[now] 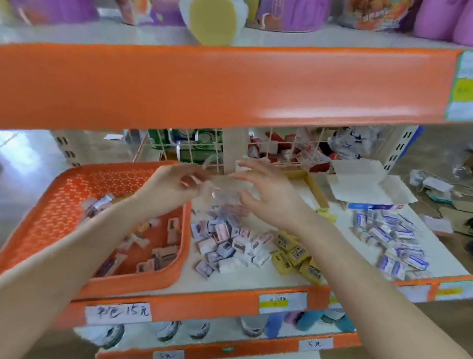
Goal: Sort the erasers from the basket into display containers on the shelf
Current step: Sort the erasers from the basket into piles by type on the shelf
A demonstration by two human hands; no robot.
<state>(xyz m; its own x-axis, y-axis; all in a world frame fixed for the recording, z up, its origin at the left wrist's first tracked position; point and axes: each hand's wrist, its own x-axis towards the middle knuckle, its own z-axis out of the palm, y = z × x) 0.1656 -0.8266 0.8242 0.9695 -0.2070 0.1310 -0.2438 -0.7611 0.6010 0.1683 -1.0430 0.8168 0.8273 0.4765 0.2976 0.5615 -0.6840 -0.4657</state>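
Erasers nearest the grip: a pink-and-lilac pile (pixel 224 241) of wrapped pieces lies loose on the shelf board (pixel 243 286), directly at 6 o'clock from the hands.
Grip: both hands hold a clear container (pixel 223 191) between them, above the board.
Left hand (pixel 172 185): fingertips and thumb pinch the container's left edge.
Right hand (pixel 270 199): fingers stretched over the top and thumb beneath, curled round its right side; blur hides finer detail.
Container contents: pink shapes show through it; whether they are inside or behind it cannot be told.
Surface: cream board with an orange front edge carrying price labels (pixel 118 312).
Basket (pixel 65 193): orange, perforated, at 8 o'clock from the grip, under the left forearm; mixed erasers (pixel 163 256) lie scattered in its near corner.
Yellow erasers (pixel 294 253): at 5 o'clock, just beside the pink pile, partly under the right forearm.
Blue-and-white erasers (pixel 390 241): a heap at 4 o'clock, well apart from the grip.
Back of shelf: wire baskets (pixel 198 144) of packets at 12 o'clock; an open white box (pixel 366 185) at 2 o'clock.
Room: an orange-fronted upper shelf (pixel 209 85) crosses overhead, holding purple packages; at far right, the floor (pixel 455 215) is littered with cardboard and wrappers.
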